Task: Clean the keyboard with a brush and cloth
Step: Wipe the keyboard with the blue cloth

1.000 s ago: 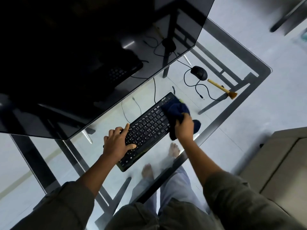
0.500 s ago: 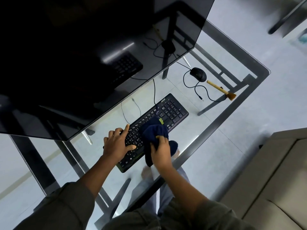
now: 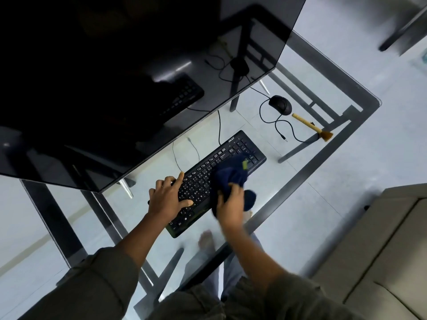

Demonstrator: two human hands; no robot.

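A black keyboard (image 3: 201,181) lay diagonally on the glass table (image 3: 300,177), its left end nearer the person and its right end farther off. The left grip (image 3: 168,197) rested on the keyboard's left part with nothing in its hold. Its fingers were loosely spread, the forefinger reaching to the far edge and the thumb lying on the keys. The right grip (image 3: 231,204) was closed round a dark blue cloth (image 3: 231,174), which was bunched under its fingers. The cloth lay on the keys right of the keyboard's middle, with a fold hanging over the near edge onto the glass. A small yellow-green tag (image 3: 244,165) showed on the cloth's far side. The brush (image 3: 309,127), with a pale wooden handle and tan bristles, lay on the table well apart from both grips, to the far right of the keyboard. Its handle end was just beside a black mouse (image 3: 280,105), whose cable (image 3: 277,122) looped on the glass. A large dark monitor (image 3: 115,77) filled the far left and reflected the keyboard. A bare foot (image 3: 205,241) showed through the glass. A beige sofa (image 3: 381,250) stood at the near right.
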